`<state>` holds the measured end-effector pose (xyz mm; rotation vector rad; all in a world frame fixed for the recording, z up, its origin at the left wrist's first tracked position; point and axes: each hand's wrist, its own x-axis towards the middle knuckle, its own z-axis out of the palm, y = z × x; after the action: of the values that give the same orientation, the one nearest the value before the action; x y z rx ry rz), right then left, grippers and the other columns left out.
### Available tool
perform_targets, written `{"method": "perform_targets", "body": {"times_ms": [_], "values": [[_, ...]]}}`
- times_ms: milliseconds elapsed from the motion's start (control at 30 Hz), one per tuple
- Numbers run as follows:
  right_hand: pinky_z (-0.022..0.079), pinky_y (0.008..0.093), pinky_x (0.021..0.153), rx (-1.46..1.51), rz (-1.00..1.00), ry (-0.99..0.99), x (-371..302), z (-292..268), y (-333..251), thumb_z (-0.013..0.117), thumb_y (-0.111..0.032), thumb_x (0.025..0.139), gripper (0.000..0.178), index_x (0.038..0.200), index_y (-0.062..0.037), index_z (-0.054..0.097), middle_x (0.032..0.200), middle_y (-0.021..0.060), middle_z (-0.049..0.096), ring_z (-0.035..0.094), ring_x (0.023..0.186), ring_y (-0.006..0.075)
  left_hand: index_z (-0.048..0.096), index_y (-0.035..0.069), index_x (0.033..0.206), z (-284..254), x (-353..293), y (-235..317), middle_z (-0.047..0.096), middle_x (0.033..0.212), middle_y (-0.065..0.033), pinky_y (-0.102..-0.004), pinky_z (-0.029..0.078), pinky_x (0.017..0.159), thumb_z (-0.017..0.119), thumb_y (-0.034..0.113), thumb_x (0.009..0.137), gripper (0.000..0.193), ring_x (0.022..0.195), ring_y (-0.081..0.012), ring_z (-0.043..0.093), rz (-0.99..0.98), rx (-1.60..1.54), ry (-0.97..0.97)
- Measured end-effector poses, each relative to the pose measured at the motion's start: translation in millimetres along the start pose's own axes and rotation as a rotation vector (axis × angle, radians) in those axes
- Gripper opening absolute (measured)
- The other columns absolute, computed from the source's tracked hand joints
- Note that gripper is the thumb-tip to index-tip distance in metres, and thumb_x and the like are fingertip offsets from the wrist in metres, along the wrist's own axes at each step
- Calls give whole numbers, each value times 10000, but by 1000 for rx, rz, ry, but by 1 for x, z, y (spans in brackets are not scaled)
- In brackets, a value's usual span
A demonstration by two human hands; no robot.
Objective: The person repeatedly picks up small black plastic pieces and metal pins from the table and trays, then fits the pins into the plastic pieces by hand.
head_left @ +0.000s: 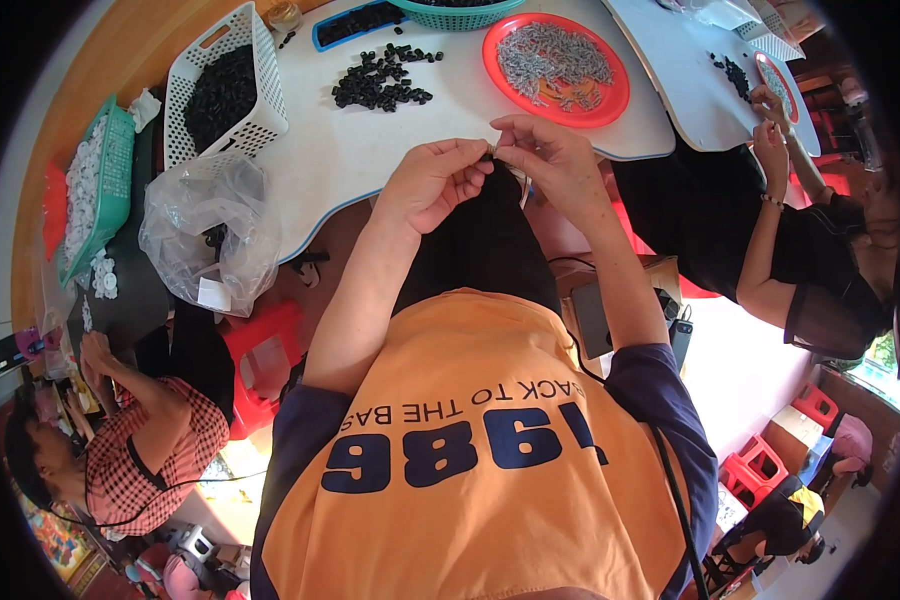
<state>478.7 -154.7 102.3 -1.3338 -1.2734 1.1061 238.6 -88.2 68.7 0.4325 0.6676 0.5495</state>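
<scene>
My left hand [438, 183] is closed in a pinch on a small black part [489, 156], just off the table's near edge. Fingertip to fingertip with it, my right hand [553, 163] is also pinched closed; what it grips is mostly hidden by the fingers. Beyond my hands, a loose pile of small black parts [378, 84] lies on the white table [440, 115]. A round red plate [618, 105] to the right carries many small silver metal pieces, too small to name surely.
At left stand a white perforated basket [274, 128] of black parts, a clear plastic bag [210, 220] and a green basket [115, 190] of white parts. A blue tray [322, 40] and teal basket [460, 16] sit at the back. Co-workers sit on both sides.
</scene>
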Motion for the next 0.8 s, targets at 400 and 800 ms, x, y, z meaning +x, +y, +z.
{"method": "perform_targets", "body": {"times_ms": [400,800], "values": [[642,321,967,-93,136,-24,4,26,9,846,-104,1138,339,1459,4,828,1125,60,860,794,1022,121,871,-10,1235,1,-23,0,832,1172,-116,-328,643,834,854,-22,1087,149,1002,-235,827,1265,1457,166],[626,273,948,41,160,171,-23,59,6,928,-56,1077,329,1393,-7,852,1149,22,857,761,1050,73,922,12,1298,-26,-29,-9,817,1202,-66,-290,675,913,859,-20,1119,193,1023,-136,814,572,651,86]]}}
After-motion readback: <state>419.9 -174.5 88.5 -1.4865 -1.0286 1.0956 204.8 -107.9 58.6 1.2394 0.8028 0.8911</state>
